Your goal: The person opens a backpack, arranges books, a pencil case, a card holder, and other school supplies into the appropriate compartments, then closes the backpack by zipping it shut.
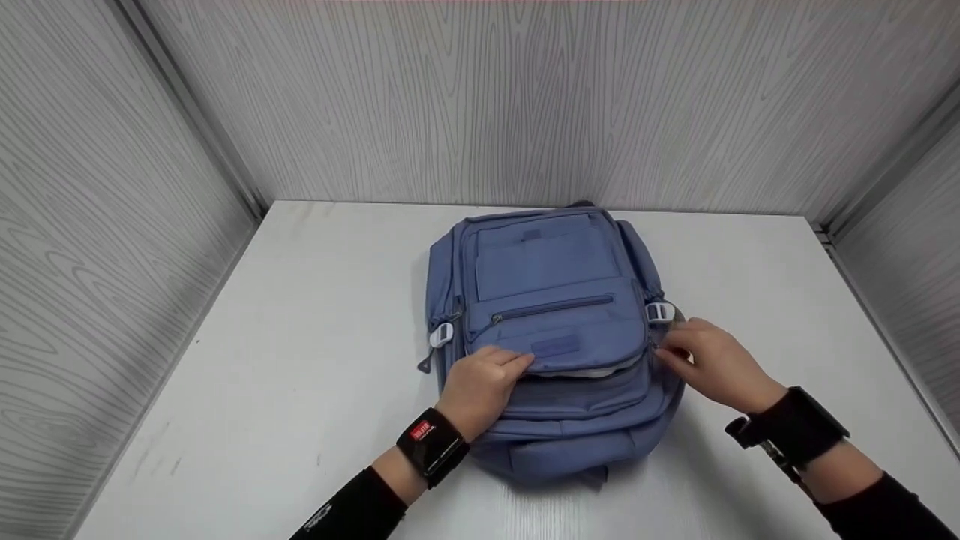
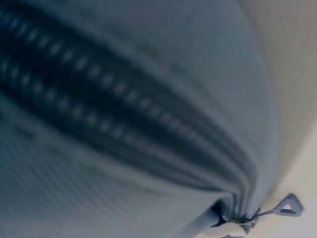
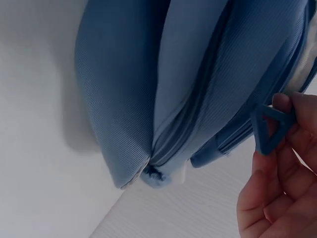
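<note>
A blue backpack (image 1: 547, 262) lies on its back on the white table, its top toward the far wall. Its front pocket gapes along a curved zipper, showing a strip of pale lining (image 1: 600, 372). The left hand (image 1: 480, 386) grips that pocket's edge near the middle, fingers curled over it. At the bag's right side the right hand (image 1: 716, 364) pinches a triangular zipper pull (image 3: 258, 130) between thumb and fingers. The left wrist view shows parted zipper teeth (image 2: 119, 89) up close; the left hand is outside that view.
White buckles (image 1: 441, 335) sit on both sides of the bag. Another triangular pull (image 2: 295, 203) hangs at its left side. A closed short zipper (image 1: 555, 306) crosses the front. Grey wood-grain panels (image 1: 517, 97) enclose the table at the back and sides.
</note>
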`<state>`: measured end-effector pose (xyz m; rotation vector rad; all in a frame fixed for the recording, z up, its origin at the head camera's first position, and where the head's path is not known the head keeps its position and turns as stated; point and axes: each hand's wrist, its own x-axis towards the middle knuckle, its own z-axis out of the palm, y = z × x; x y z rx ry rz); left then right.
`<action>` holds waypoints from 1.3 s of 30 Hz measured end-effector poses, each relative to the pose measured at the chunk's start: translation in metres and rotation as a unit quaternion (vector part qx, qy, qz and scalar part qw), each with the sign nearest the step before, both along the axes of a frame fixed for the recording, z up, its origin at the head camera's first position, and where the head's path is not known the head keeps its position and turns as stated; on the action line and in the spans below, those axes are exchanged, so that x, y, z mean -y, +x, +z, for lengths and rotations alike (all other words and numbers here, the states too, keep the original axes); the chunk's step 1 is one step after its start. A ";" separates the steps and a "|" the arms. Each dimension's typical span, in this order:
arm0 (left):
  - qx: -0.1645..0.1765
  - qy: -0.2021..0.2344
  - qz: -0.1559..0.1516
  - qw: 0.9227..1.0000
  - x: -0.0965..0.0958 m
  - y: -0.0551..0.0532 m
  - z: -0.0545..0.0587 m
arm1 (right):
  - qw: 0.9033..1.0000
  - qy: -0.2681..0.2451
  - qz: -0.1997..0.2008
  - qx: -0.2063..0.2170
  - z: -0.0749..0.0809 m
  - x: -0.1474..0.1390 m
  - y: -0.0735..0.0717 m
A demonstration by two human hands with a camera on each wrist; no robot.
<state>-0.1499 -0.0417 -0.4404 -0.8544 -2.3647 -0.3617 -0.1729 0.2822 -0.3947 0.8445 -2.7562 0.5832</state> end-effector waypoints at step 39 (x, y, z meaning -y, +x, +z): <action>0.100 0.040 -0.002 0.994 -0.016 0.026 0.015 | 0.998 -0.003 0.061 -0.011 -0.004 0.092 0.060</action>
